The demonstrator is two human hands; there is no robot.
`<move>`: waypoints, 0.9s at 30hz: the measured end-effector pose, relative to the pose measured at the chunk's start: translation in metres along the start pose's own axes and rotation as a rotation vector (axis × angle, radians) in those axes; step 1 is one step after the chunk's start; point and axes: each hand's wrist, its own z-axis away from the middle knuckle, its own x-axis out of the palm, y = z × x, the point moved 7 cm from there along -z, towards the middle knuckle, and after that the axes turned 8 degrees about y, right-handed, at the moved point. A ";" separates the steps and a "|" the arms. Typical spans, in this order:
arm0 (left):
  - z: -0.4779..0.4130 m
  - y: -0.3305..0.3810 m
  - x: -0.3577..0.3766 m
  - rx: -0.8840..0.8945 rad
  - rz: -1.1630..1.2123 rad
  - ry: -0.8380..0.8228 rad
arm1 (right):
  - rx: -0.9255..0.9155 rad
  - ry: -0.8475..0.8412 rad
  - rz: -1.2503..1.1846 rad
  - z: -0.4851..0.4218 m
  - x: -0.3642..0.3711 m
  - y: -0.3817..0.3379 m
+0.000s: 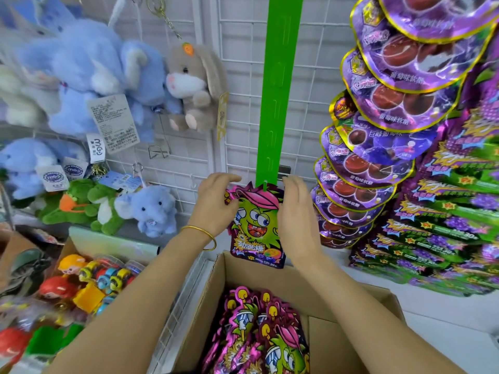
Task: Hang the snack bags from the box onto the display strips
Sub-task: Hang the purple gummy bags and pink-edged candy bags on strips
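Mid-frame, the left hand (214, 203) pinches the snack bag (256, 228) at the bottom of the green strip (275, 103). The right hand (297, 211) touches its edge with straight fingers.

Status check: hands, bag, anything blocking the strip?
Left hand pinches snack bag at top-left corner; right hand against its right edge, grip hidden. Bag top at bottom tab of green strip. Nothing blocking.

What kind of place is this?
Probably a retail shop: shiny purple candy bags hang in a column, tagged blue plush toys and a green plastic display strip hang on a white wire grid wall.
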 end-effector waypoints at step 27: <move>0.050 -0.042 0.013 -0.187 0.030 -0.264 | 0.091 -0.742 -0.254 0.095 0.109 0.037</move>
